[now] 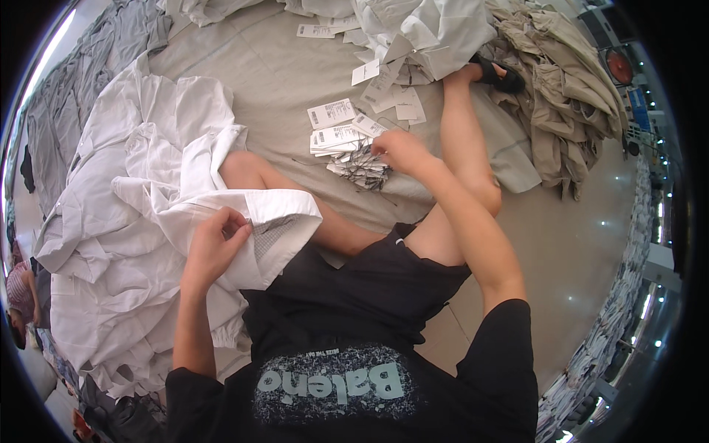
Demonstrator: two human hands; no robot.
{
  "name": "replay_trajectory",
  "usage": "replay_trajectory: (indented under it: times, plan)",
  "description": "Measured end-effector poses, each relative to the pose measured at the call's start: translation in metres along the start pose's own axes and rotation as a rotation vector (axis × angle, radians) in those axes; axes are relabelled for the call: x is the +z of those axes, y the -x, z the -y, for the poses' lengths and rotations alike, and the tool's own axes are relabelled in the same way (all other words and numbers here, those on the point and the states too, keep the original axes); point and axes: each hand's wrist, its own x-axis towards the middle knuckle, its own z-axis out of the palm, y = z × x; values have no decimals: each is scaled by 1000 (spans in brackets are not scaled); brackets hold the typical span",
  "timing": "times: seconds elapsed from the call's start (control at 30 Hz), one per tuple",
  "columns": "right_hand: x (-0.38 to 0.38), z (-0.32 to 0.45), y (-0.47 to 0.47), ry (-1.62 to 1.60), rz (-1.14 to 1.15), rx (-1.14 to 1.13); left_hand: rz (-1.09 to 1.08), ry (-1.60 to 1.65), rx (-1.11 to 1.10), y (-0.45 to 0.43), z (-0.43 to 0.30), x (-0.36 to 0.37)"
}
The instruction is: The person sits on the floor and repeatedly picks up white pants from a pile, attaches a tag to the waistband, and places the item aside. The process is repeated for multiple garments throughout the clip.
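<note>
A white garment (pixel 183 205) lies across my bent left leg, its open band (pixel 282 210) showing a grey checked lining. My left hand (pixel 219 243) pinches the edge of that band between thumb and fingers. On the beige cloth, my right hand (pixel 407 152) has its fingertips at a heap of white printed hang tags (pixel 335 137) with a tangle of dark strings (pixel 363 169). One tag (pixel 368 125) touches or nearly touches those fingers; whether they grip it or a string is unclear. More loose tags (pixel 410 105) lie just beyond.
A white garment pile (pixel 111 310) spreads at left, with grey garments (pixel 77 94) behind it. White garments (pixel 426 33) lie at the top, beside beige ones (pixel 554 99). My legs frame the beige floor cloth (pixel 266 72). A person (pixel 22 293) is at the far left edge.
</note>
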Motion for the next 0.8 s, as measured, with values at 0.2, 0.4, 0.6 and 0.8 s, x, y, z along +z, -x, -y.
replay_trajectory:
  times: [0.2, 0.4, 0.6, 0.8]
  plan:
    - [38, 20, -2, 124, 75, -91, -158, 68, 61, 1, 7, 17]
    - [64, 11, -6, 178, -6, -45, -246, 389, -2, 1, 17, 24]
    - [-10, 65, 9, -602, -220, 42, -256, 394, -2, 7, 13, 32]
    - [-12, 165, 40, -1196, -206, 20, -217, 314, 11, 4, 22, 34]
